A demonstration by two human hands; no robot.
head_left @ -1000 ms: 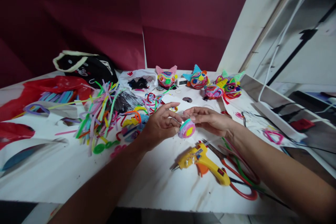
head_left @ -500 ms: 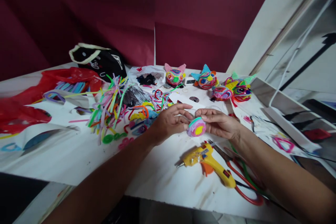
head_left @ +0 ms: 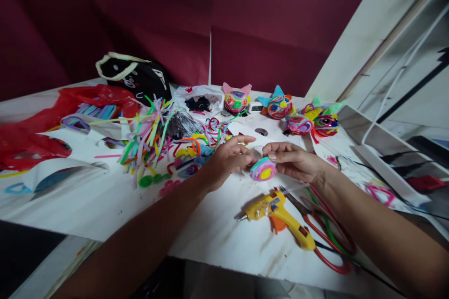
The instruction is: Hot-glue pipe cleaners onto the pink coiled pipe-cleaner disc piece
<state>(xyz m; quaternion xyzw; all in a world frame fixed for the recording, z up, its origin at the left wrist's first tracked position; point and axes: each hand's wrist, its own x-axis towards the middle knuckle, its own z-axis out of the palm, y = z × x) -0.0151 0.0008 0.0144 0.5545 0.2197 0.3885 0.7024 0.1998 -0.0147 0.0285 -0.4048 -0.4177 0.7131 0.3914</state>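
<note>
A small round coiled piece (head_left: 263, 169), yellow at its centre with pink, lilac and teal around it, is held above the white table. My right hand (head_left: 293, 162) pinches its upper right edge between thumb and fingers. At its left side is my left hand (head_left: 232, 160), fingers curved and partly spread, its fingertips close to the piece; whether they touch it is unclear. Just below the hands lies a yellow glue gun (head_left: 280, 215), nozzle to the left. Scissors with red handles (head_left: 328, 243) lie beside it.
Colourful pipe cleaners (head_left: 150, 135) are heaped at the left, near a red plastic bag (head_left: 31, 117) and a black bag (head_left: 136, 77). Decorated balls with ears (head_left: 237, 100) line the back. A white tray (head_left: 396, 175) with cables stands at the right.
The view has shifted slightly. My left fingertips have drawn back a little from the coiled piece, which has tilted slightly in my right hand.
</note>
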